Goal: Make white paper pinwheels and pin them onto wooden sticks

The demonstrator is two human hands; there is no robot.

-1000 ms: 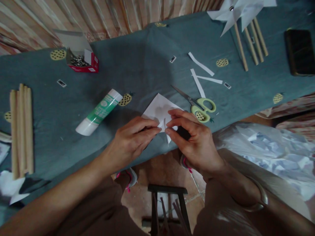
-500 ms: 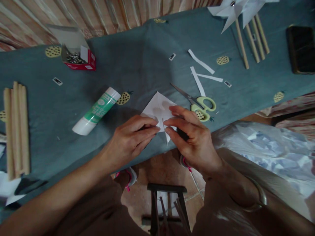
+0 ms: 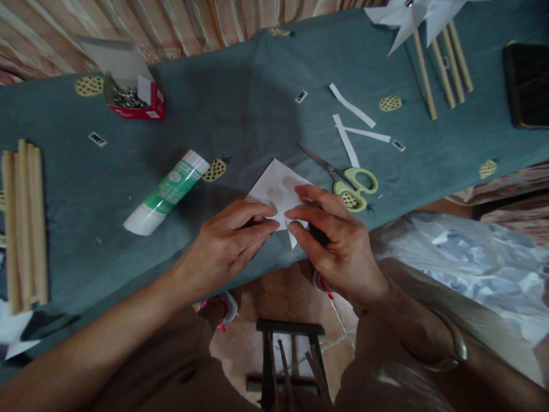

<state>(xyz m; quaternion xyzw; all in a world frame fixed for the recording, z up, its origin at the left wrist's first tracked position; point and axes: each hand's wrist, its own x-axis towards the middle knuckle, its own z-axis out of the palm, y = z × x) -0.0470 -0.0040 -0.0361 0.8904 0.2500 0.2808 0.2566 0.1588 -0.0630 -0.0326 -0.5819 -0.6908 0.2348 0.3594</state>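
Note:
Near the table's front edge lies a white sheet of paper (image 3: 277, 183), creased and cut, one corner pointing away from me. Its near edge is pinched by my left hand (image 3: 234, 237) between thumb and fingertips. My right hand (image 3: 337, 232) grips a narrow cut flap of the same paper, whose tip hangs down between the two hands. Just beyond my right hand rest green-handled scissors (image 3: 354, 186), blades pointing up and left. Farther left a white and green glue stick (image 3: 167, 193) lies on its side.
White paper strips (image 3: 351, 106) lie behind the scissors. A red box of metal pins (image 3: 137, 103) stands back left, with wooden sticks (image 3: 26, 223) at far left. Paper pinwheels (image 3: 405, 23) lie back right beside a dark case (image 3: 527, 86). A plastic bag (image 3: 467, 252) and stool (image 3: 291, 327) are below.
Both hands keep their hold on the paper with almost no movement. The view has shifted very slightly.

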